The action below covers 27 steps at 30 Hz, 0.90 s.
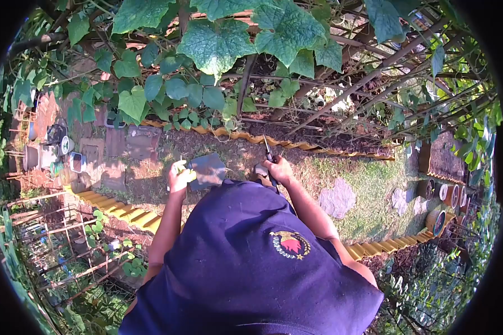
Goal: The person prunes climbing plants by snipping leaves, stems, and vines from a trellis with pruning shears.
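My left hand [179,177] is closed around a small yellow-green piece [191,175] that looks like a leaf, partly hidden by my fingers. It is held out over the path beside a grey square slab [208,169]. In front of my body, my right hand [279,169] grips dark-handled pruning shears [269,149], their narrow blades pointing forward, away from me, toward the yellow edging. The lower handles are mostly covered by my fingers. Large green vine leaves [217,46] hang overhead, beyond both hands.
Wavy yellow edging [221,133] runs along the bed ahead, with more edging [123,212] behind on the left. Branches and poles [369,78] form a trellis above. A pale flat stone [337,198] lies on the grass at right; several pots [454,195] stand farther right.
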### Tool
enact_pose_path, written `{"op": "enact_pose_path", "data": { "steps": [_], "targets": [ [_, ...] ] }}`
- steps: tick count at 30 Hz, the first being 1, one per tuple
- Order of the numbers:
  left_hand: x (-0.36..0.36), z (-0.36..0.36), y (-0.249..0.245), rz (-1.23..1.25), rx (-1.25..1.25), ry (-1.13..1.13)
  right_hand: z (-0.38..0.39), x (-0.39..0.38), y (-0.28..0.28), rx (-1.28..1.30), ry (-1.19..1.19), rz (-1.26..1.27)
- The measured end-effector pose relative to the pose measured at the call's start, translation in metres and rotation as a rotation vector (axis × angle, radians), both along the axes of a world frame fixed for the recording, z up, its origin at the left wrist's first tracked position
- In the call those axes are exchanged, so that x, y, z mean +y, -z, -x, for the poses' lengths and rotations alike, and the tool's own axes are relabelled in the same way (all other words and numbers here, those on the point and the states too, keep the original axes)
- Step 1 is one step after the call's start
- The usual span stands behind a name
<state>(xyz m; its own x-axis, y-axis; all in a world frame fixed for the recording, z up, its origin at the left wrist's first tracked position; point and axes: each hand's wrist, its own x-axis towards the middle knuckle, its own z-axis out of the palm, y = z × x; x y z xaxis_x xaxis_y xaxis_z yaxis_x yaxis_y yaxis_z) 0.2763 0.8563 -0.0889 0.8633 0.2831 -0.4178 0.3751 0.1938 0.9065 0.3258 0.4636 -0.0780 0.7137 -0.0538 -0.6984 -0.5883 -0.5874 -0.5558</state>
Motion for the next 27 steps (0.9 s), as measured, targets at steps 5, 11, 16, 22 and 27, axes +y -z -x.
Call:
{"op": "enact_pose_path", "data": {
  "steps": [5, 11, 16, 22, 27],
  "targets": [
    [-0.026, -0.038, -0.014, -0.124, 0.081, 0.227, 0.008, -0.021, 0.012, -0.013, 0.122, -0.035],
    [-0.093, -0.082, -0.017, -0.331, 0.189, 0.75, 0.018, -0.058, 0.012, 0.105, 0.22, -0.116],
    [-0.171, -0.134, -0.031, -0.01, 0.439, 0.657, 0.039, -0.091, 0.028, 0.099, 0.335, -0.054],
    [-0.246, -0.209, -0.015, -0.465, 0.193, 0.808, 0.088, -0.129, 0.069, 0.167, 0.576, -0.097],
    [-0.275, -0.286, 0.041, -1.17, 0.236, 1.026, 0.154, -0.144, 0.109, 0.153, 0.81, -0.102]
  ]
}}
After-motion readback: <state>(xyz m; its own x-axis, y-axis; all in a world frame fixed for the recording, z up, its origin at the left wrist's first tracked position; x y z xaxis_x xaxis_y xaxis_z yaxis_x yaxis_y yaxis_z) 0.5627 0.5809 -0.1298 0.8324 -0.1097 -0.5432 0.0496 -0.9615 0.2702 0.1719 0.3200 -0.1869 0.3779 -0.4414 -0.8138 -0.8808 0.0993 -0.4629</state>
